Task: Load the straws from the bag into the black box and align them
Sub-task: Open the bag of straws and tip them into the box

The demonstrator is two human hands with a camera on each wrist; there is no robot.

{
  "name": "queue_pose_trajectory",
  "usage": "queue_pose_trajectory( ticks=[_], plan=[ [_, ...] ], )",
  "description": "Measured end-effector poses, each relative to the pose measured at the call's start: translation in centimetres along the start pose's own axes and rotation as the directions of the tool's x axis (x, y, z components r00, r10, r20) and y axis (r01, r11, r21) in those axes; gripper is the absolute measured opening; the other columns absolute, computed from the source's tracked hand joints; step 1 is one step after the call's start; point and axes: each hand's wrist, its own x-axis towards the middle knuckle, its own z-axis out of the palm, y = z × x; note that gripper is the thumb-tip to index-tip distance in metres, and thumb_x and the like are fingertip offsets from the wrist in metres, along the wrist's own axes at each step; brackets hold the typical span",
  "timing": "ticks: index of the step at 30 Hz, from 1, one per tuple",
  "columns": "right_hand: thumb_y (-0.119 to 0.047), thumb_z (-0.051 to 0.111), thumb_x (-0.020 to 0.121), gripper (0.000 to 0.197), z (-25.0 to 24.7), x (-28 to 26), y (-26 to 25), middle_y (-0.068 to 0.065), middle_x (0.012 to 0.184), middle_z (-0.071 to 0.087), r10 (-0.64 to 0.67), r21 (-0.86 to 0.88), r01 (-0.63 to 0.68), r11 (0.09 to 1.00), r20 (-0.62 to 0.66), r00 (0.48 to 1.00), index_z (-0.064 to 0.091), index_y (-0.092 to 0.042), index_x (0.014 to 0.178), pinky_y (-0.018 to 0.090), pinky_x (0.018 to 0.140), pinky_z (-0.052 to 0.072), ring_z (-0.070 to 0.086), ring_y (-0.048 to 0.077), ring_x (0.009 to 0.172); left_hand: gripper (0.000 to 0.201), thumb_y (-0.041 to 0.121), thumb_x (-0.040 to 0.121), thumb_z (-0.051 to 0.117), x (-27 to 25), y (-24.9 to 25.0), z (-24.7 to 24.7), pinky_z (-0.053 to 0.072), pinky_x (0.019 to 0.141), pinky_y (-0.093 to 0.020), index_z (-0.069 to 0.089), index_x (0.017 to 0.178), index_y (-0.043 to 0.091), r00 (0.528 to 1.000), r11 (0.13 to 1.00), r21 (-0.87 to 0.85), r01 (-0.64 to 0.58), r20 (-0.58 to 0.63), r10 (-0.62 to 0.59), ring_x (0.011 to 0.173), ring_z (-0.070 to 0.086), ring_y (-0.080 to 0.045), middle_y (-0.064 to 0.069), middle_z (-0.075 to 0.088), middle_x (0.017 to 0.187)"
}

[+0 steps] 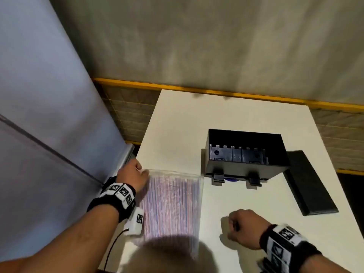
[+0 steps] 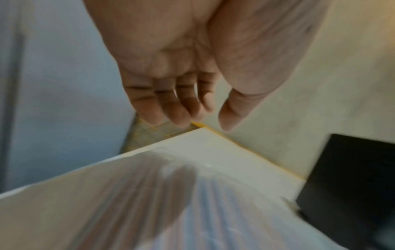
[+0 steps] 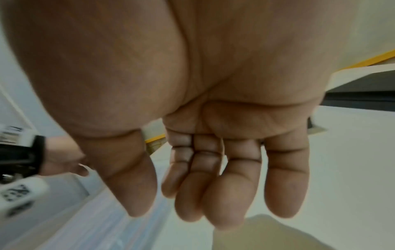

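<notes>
Honestly, barely started: the bag of straws lies flat on the counter, full as far as I can tell. Black box sits just beyond it, open, no straws visible inside. Left hand hovers relaxed over the bag's far corner, right hand loosely curled, holding nothing. Everything's left.

- The clear plastic bag of striped straws lies flat on the white rectangular table, at its near left.
- The open black plastic box stands farther back and to the right of the bag, apart from it.
- A flat black rectangular lid lies on the table just right of the box.
- The left hand sits at the bag's far left corner.
- The right hand hovers over the table, right of the bag and nearer than the box.
</notes>
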Motion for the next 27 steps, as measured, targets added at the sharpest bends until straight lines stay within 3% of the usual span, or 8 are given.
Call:
queue_pose_trajectory(
  ticks=[3, 7, 12, 16, 17, 20, 24, 27],
  plan=[
    [-0.031, 0.064, 0.079, 0.011, -0.6, 3.1, -3.2, -0.009, 0.072, 0.063, -0.075, -0.001, 0.075, 0.997, -0.012, 0.997, 0.061, -0.022, 0.075, 0.019, 0.06, 0.043, 0.058, 0.01, 0.071, 0.033, 0.033, 0.085, 0.072, 2.6, -1.7, 0.3, 0.049, 0.087, -0.035, 0.056, 0.105, 0.012, 0.99, 0.989, -0.021, 0.144, -0.009, -0.144, 0.101, 0.063, -0.034, -0.015, 0.067, 0.111],
    [-0.028, 0.067, 0.081, 0.014, -2.1, 6.6, -8.8, -0.01, 0.066, 0.059, -0.206, 0.008, 0.207, 0.978, -0.03, 0.978, 0.059, -0.019, 0.071, 0.018, 0.056, 0.04, 0.052, 0.004, 0.062, 0.044, 0.033, 0.09, 0.068, 4.0, -2.3, 1.1, 0.047, 0.095, -0.039, 0.053, 0.123, 0.008, 0.979, 0.981, 0.072, 0.18, 0.086, -0.186, 0.116, 0.059, -0.037, -0.016, 0.062, 0.125],
    [-0.027, 0.064, 0.08, 0.01, -2.9, 13.0, -14.7, -0.002, 0.077, 0.064, -0.274, 0.015, 0.283, 0.959, -0.211, 0.938, 0.061, -0.018, 0.08, 0.028, 0.064, 0.044, 0.056, 0.016, 0.073, 0.022, 0.018, 0.092, 0.064, 5.1, -3.2, 1.0, 0.045, 0.076, -0.024, 0.06, 0.114, 0.015, 0.979, 0.978, -0.086, 0.19, 0.088, -0.183, 0.096, 0.063, -0.025, -0.005, 0.068, 0.106],
    [-0.05, 0.057, 0.091, 0.059, -3.1, 18.4, -19.4, 0.009, 0.129, 0.059, -0.228, -0.074, 0.215, 0.974, -0.307, 0.924, 0.045, -0.017, 0.137, 0.042, 0.094, 0.046, 0.054, 0.033, 0.117, 0.019, 0.002, 0.088, 0.063, 5.0, -3.3, 0.0, 0.045, 0.065, -0.019, 0.07, 0.083, 0.019, 0.987, 0.868, -0.476, 0.144, 0.135, -0.09, 0.076, 0.061, -0.015, 0.003, 0.066, 0.079],
    [-0.052, 0.052, 0.094, 0.052, -3.3, 19.3, -20.4, 0.007, 0.124, 0.063, -0.217, -0.069, 0.205, 0.976, -0.276, 0.937, 0.049, -0.017, 0.133, 0.04, 0.09, 0.047, 0.056, 0.032, 0.114, 0.022, -0.003, 0.087, 0.062, 4.9, -3.1, -0.5, 0.047, 0.066, -0.02, 0.069, 0.08, 0.016, 0.983, 0.811, -0.564, 0.153, 0.172, -0.066, 0.073, 0.059, -0.014, 0.001, 0.065, 0.075],
    [-0.045, 0.051, 0.099, 0.04, -3.5, 20.9, -21.3, 0.0, 0.065, 0.056, -0.247, 0.205, 0.272, 0.94, -0.142, 0.959, 0.055, -0.017, 0.071, 0.027, 0.058, 0.039, 0.055, 0.02, 0.064, 0.026, -0.01, 0.088, 0.054, 4.9, -2.9, -2.0, 0.049, 0.068, -0.022, 0.066, 0.08, 0.013, 0.983, 0.718, -0.68, 0.151, 0.181, -0.035, 0.072, 0.057, -0.015, -0.003, 0.063, 0.075],
    [-0.04, 0.057, 0.097, 0.039, -4.4, 20.5, -18.6, -0.004, 0.054, 0.048, -0.201, 0.301, 0.217, 0.929, -0.084, 0.976, 0.052, -0.018, 0.065, 0.025, 0.055, 0.036, 0.043, 0.013, 0.049, 0.024, -0.001, 0.095, 0.051, 5.6, -3.5, -2.3, 0.049, 0.07, -0.024, 0.064, 0.093, 0.018, 0.984, 0.792, -0.586, 0.17, 0.148, -0.102, 0.08, 0.06, -0.017, -0.005, 0.067, 0.094],
    [-0.038, 0.056, 0.096, 0.038, -4.4, 19.6, -16.9, -0.006, 0.055, 0.049, -0.164, 0.185, 0.174, 0.967, -0.069, 0.984, 0.052, -0.017, 0.064, 0.027, 0.058, 0.036, 0.047, 0.013, 0.054, 0.026, 0.01, 0.094, 0.049, 5.5, -3.3, -2.3, 0.047, 0.083, -0.03, 0.061, 0.114, 0.022, 0.993, 0.973, -0.221, 0.058, 0.117, -0.033, 0.096, 0.057, -0.02, -0.003, 0.063, 0.118]
  ],
)
